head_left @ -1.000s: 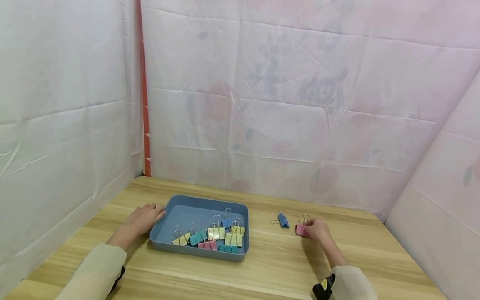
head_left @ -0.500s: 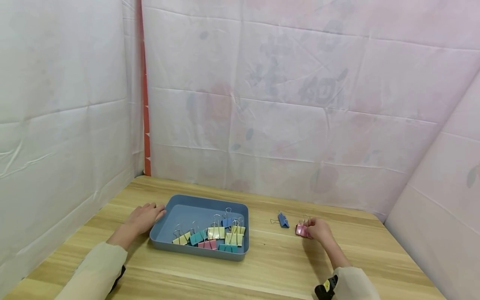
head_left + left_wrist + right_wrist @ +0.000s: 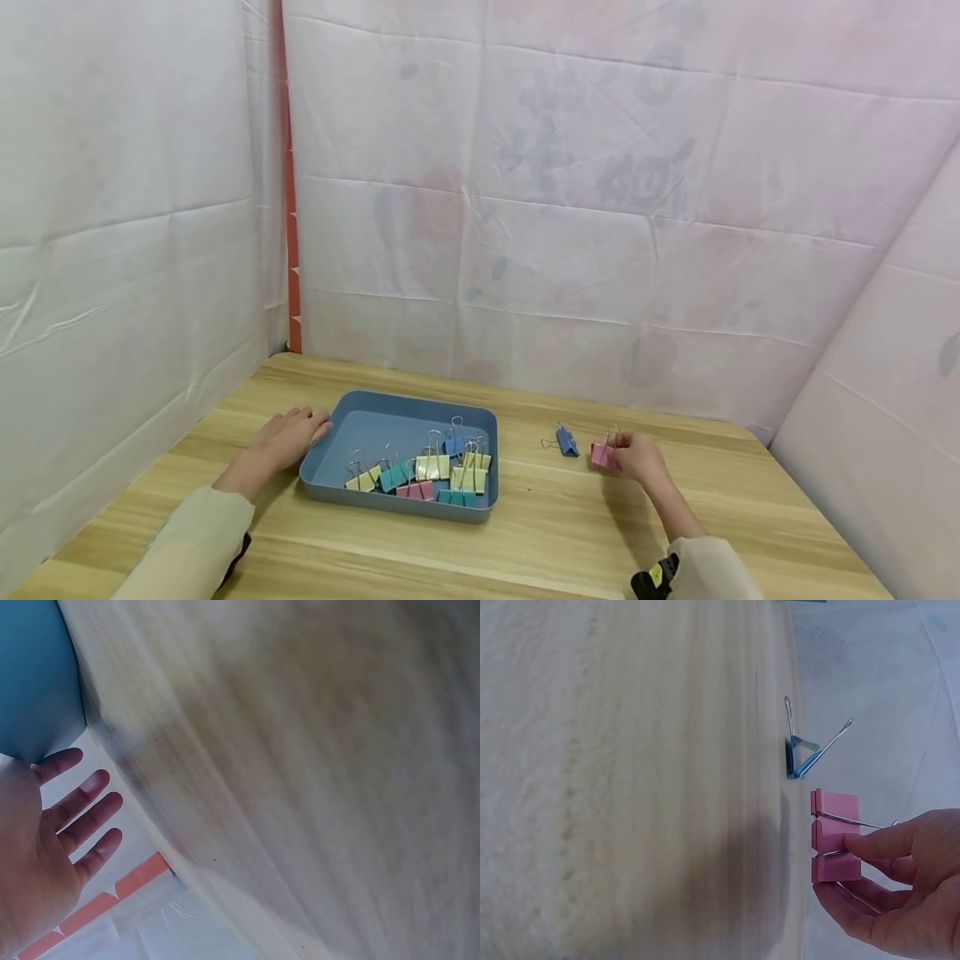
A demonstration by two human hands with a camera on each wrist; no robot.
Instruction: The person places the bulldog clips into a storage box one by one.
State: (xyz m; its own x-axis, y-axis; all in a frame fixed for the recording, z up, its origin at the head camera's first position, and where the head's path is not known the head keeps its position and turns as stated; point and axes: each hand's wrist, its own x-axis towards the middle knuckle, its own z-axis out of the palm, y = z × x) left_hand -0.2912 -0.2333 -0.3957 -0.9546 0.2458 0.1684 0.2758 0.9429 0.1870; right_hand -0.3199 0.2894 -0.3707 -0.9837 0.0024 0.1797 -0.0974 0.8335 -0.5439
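My right hand pinches a pink binder clip between thumb and fingers, its wire handles pointing back toward the palm in the right wrist view. Just left of it, a blue binder clip lies on the wooden table. My left hand rests at the left wall of a blue-grey tray, fingers extended; in the left wrist view the thumb touches the tray's corner. Inside the tray sit several binder clips, among them a yellow one, a teal one, another pink one and a blue one.
The wooden table ends at a white cloth wall behind. More cloth hangs on the left and right sides. A red strip runs down the back left corner.
The right hand has raised the pink binder clip slightly and turned it a little. My left hand, the tray and the blue clip on the table stay where they were.
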